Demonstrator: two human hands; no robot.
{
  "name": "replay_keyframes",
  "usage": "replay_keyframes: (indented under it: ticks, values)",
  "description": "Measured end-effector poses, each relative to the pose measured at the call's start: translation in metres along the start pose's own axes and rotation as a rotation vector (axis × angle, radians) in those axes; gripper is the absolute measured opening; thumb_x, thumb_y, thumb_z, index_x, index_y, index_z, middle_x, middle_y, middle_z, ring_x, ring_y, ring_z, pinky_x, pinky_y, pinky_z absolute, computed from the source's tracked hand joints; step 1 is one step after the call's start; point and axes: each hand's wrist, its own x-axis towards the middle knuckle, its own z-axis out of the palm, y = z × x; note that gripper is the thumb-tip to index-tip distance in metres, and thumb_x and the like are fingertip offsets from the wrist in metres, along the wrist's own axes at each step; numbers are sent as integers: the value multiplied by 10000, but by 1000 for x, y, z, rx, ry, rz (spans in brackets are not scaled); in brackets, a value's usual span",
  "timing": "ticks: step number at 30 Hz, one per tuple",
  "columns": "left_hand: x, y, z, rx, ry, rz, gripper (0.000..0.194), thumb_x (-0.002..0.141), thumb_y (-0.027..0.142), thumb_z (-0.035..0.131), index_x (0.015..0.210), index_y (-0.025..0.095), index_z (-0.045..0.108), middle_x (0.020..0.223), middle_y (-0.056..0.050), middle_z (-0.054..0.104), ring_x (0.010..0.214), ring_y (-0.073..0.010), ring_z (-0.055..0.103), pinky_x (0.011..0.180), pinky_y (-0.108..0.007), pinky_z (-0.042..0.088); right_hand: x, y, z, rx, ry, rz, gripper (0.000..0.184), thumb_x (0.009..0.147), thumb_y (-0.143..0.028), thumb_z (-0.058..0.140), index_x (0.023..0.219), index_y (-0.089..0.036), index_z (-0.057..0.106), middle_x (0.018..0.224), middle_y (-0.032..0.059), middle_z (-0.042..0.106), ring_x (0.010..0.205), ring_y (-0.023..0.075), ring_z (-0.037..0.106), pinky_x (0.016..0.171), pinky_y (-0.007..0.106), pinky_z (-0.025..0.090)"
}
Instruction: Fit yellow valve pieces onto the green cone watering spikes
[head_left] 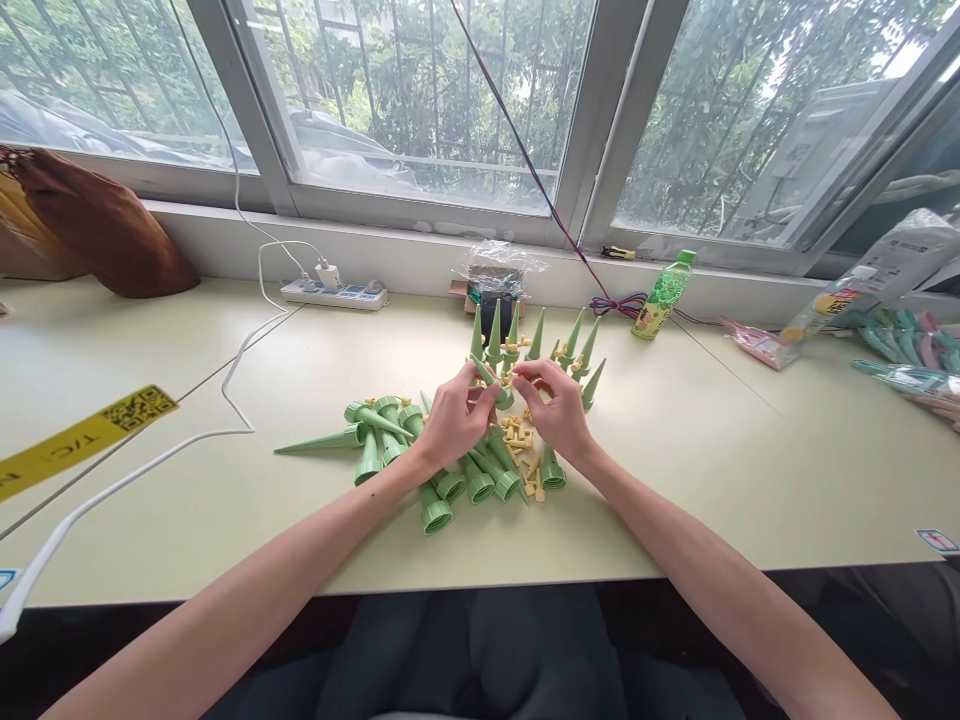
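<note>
Near the table's middle, my left hand [455,415] is closed around a green plastic watering spike [484,372], its tip pointing up and left. My right hand [555,408] pinches a small yellow valve [510,380] against the side of this spike; the fingers partly hide where they meet. Under my hands lies a pile of loose yellow valves [519,434]. More green spikes [390,424] lie in a heap to the left and in front. Behind my hands, several spikes [535,335] stand point up, some with yellow valves in them.
A green-capped drink bottle [664,295] stands at the back right, beside a coiled cable [619,303]. A power strip [335,294] with a white cable [238,370] lies at the back left. Behind the standing spikes is a small open box [495,285] with clear wrapping.
</note>
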Motion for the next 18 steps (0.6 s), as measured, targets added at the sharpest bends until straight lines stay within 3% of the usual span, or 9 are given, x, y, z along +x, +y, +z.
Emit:
replay_keyframes:
  ticks: [13, 18]
  values:
    - [-1, 2, 0, 52, -6, 76, 182, 938, 357, 537, 999, 186, 536, 634, 25, 504, 546, -113, 573, 453, -200, 472, -1, 2, 1, 28, -16, 49, 116, 913, -286, 587, 977, -216, 653, 886, 39, 668, 805, 163, 631, 729, 309, 527]
    - [0, -1, 0, 103, -15, 126, 182, 948, 358, 520, 1008, 187, 534, 752, -6, 566, 531, -88, 532, 446, -192, 434, -1, 2, 1, 37, -19, 66, 139, 901, -282, 597, 1002, -203, 649, 774, 12, 642, 720, 146, 604, 703, 299, 528]
